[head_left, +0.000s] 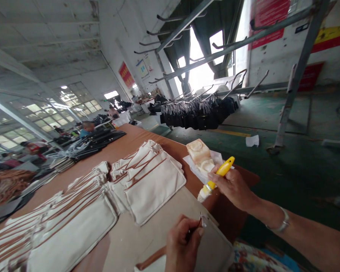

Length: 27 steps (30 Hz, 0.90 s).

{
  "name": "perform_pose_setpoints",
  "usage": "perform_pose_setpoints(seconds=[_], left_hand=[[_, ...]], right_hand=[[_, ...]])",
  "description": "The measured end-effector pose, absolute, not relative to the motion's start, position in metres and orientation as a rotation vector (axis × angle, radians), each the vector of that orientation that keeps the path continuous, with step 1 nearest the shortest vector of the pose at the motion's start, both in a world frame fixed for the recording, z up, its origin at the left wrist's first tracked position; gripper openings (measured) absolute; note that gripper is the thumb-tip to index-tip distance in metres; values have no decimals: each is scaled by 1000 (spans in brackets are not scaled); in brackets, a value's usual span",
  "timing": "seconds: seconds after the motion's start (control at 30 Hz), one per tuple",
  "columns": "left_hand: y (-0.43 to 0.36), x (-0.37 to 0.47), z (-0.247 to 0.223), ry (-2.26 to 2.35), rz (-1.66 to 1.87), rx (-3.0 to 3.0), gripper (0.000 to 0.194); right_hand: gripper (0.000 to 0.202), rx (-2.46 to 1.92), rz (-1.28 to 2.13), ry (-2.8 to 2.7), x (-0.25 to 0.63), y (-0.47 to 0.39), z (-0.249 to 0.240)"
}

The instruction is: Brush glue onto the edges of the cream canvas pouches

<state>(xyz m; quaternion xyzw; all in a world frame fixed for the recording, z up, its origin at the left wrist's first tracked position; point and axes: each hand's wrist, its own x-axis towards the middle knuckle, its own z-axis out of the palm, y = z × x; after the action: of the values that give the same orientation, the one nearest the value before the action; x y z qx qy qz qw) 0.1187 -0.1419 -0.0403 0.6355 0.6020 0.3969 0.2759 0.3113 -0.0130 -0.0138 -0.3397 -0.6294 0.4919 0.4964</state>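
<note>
To your left, a row of overlapping cream pouches (73, 230) with brown trim lies on the brown desk (134, 136). Right of it, a second stack (155, 189) reaches up to a beige sheet (155, 226). Next, your left hand (184, 241) pinches a small piece (203, 220) between thumb and fingers; what it is cannot be told. Another pouch (151, 260) shows partly beside that hand, at the lower edge. Farther right, beyond your hands, a pale, crusted block-like container (198, 149) sits on white paper (190, 162). Your right hand (235, 187) grasps the brush (225, 167) by its yellow handle, whitish bristles angled down and left, apart from the small piece.

You seem to be mid-way through brush work, between container and piece. The next move probably calls for a steady left pinch and bristles kept clear of the stacked pouches.
</note>
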Motion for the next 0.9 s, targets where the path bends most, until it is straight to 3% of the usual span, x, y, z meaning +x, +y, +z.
perform_pose_setpoints(seconds=[0.33,0.63,0.83,0.9], left_hand=[[-152,123,-58,1666,1204,2029,16],[-150,123,-58,1733,1181,2028,19],[-156,111,-62,1988,940,1838,16],[-163,100,-71,2111,777,1772,30]], right_hand=[[21,-590,1650,-1750,315,-22,6],[29,-708,1638,-1580,313,-24,13],[27,-714,1844,-1283,320,-27,7],[28,-855,1723,-1137,324,-23,1]])
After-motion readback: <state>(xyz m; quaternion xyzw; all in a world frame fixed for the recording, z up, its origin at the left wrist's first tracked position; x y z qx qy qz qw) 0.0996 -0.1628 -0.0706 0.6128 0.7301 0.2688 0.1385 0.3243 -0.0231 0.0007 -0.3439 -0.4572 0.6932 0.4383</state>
